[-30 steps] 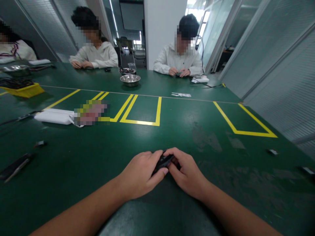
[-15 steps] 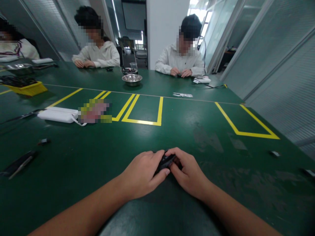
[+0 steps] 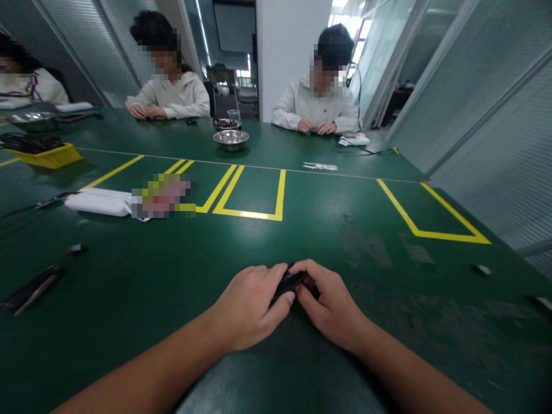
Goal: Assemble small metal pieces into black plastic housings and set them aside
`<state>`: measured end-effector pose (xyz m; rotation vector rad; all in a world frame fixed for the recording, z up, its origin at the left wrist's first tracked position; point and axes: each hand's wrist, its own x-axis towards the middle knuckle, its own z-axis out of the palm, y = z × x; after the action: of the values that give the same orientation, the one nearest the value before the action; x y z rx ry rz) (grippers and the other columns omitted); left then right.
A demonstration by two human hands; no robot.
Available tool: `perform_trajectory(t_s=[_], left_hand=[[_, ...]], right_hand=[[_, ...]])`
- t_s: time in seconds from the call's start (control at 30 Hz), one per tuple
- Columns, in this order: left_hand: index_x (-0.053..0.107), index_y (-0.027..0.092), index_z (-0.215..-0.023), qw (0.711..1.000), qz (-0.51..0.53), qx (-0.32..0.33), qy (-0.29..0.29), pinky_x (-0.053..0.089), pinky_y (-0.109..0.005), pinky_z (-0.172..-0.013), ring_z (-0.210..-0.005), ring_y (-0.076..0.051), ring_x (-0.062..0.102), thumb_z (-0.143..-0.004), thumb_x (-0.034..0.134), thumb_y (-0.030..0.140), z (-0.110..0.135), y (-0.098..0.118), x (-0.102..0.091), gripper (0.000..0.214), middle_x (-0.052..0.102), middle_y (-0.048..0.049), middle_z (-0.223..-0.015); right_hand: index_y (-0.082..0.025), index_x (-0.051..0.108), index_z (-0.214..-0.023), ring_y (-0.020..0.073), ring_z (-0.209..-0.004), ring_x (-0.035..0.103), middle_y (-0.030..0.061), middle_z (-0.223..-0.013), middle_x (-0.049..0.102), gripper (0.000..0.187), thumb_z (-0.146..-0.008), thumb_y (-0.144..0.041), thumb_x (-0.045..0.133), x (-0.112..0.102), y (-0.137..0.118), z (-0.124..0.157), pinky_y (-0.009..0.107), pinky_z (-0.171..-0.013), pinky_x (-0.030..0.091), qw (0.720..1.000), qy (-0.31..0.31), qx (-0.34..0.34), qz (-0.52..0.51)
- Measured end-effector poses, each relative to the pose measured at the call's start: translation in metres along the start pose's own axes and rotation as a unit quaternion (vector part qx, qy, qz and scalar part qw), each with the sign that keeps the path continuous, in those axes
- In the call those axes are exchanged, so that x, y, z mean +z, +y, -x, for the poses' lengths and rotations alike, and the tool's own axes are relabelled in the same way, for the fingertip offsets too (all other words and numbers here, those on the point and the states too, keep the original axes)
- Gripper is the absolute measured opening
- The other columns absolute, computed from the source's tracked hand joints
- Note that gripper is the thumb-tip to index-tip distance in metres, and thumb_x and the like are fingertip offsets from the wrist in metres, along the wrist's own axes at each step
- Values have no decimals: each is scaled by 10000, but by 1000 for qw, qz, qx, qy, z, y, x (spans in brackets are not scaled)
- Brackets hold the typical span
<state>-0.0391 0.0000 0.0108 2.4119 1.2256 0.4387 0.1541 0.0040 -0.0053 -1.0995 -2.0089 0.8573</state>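
black part [image 3: 288,283] at centre, between left hand [image 3: 252,305] and right hand [image 3: 331,302], at the near side of the green desk [image 3: 310,238]. clock below is centred on the part, 12 pointing away from the wearer.

change: small. vs half a second ago the part shows a plainer, darker face, and the left thumb tip has eased back slightly toward 9. my read: a slight tilt within the hold, not a regrip. hands otherwise in the same spot, loose items unmoved. so two-handed handling is still under way, nothing set down.

left grip: closed on the part, fingers over its 9-to-12 side, thumb along the near edge. right grip: index finger and thumb closed about its 3 o'clock end, dark gap behind them toward the palm.

hidden: most of the part is under the fingers. can't tell what it is, whether it's one piece or two, or whether it touches the desk. right hand's other fingers mostly out of sight.

hard to make out: dark long item [image 3: 32,289] at 9, cut off by the frame; small dark-and-white piece [image 3: 76,249] just past 9, blurred; small piece [image 3: 483,269] at 3, too small to identify; another piece [image 3: 542,303] farther out at 3, cut off. pixelated patch [image 3: 166,195] at 10 covers one end of white block [image 3: 101,202]. contents of yellow tray [image 3: 54,156], farther out at 10, are just a dark tangle.
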Motion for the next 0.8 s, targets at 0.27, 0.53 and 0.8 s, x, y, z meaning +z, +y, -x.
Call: perform_trajectory(t_s=[0.27,0.53,0.8], left_hand=[[557,185,-1176,1000,16,-11,24,497,-415,-775,-858,-262,646,-951,453,364,1,-1,1,305,678,-76,-930],[589,186,-1143,995,60,-23,76,497,-367,-733,-810,-229,647,-913,516,365,0,-4,3,300,684,-54,-899],[588,190,-1134,989,118,-8,91,459,-310,-667,-767,-190,635,-927,496,310,1,-2,0,256,685,-25,-884]], right_hand=[[-238,574,-1103,150,-801,602,6,-922,648,291,-869,-79,509,1,3,2,301,-759,465,1000,16,-18,-1],[-271,601,-1187,138,-813,606,18,-987,647,348,-896,-94,533,-1,2,2,296,-758,493,997,37,-67,-18],[-288,410,-1282,126,-798,628,16,-1032,630,448,-896,-180,612,6,-4,4,284,-738,515,966,65,49,-246]])
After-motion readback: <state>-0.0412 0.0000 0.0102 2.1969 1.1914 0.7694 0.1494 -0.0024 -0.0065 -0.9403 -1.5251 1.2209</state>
